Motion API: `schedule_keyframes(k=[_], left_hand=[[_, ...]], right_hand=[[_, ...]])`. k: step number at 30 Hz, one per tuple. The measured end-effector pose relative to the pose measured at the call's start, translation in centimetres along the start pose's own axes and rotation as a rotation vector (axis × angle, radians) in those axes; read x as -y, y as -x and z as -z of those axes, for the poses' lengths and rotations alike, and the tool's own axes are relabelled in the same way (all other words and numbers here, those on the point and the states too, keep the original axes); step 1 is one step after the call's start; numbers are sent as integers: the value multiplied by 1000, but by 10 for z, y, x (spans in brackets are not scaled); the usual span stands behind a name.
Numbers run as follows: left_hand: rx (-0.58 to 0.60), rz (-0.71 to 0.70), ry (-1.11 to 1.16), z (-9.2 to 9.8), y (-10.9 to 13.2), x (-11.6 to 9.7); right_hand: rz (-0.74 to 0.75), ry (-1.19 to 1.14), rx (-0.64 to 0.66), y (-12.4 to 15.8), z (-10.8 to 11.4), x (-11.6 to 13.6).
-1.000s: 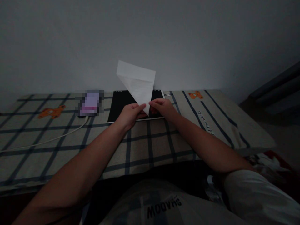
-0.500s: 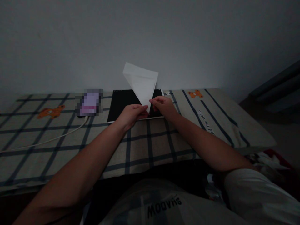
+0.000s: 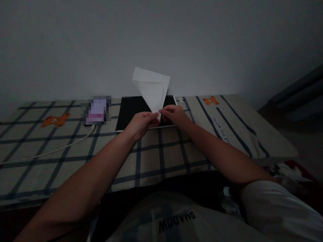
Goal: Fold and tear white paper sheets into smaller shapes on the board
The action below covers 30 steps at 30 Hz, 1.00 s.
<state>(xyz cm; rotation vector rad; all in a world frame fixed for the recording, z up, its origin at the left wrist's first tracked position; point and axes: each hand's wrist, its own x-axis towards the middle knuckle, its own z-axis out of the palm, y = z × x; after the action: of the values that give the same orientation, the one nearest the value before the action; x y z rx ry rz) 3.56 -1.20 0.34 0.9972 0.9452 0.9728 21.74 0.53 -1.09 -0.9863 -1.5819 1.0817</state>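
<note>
Seated before a table [image 3: 176, 154] under a checked cloth. Far edge set against a plain wall; right edge drops off toward a dim floor area; near edge meets the lap. Open room on the bare cloth right of the pad [image 3: 131, 112] and across the wide strip between pad and near edge. Left half partly taken by a white cable [image 3: 50, 151] running from the left edge up to a blurred item [image 3: 97, 111] just left of the pad.

Writing: "SHADOW" on the shirt [image 3: 176, 220], seen upside down. On the cloth at right, a printed line ending in "the world", the start not readable. Orange bear prints [image 3: 55, 120] left and far right, no legible label.

Paper [image 3: 152, 89]: white, folded to a wedge, held upright above the pad's near right part, wide end up against the wall, narrow tip down. Tip pinched between both hands. Left hand [image 3: 140, 124] closed on the tip from the left, thumb and forefinger pressed to it. Right hand [image 3: 175, 116] closed on the tip from the right, fingertips [image 3: 164, 112] touching the paper just above the left thumb. Both hands low over the pad's near edge; contact with the pad not determinable.
</note>
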Motion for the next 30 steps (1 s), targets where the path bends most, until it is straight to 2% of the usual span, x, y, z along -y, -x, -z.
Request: schedule_keyframes(k=[8,15,20,22,24,25,28,30], left_hand=[[16,33,-32,2,-5,8],[24,15,-10,1,-4,6],[30,22,5,-2,-3,6],[26,-6,-58,-1,-3,6],[-7,-128,-254,1,0,4],[-35,-233,-405,3,3,2],[-149,-666,-971,9,9,-6],[-169,-888,-1187,12,10,-11]], right_hand=[[6,-4,-55,-1,-1,0],[-39,-33,64,-1,-1,-3],[-25,-6,57,-1,0,-1],[-12,23,32,1,0,2],[-12,39,-6,2,0,4],[-15,39,-26,2,0,5],[-20,22,-72,2,1,5],[-21,3,-84,2,2,6]])
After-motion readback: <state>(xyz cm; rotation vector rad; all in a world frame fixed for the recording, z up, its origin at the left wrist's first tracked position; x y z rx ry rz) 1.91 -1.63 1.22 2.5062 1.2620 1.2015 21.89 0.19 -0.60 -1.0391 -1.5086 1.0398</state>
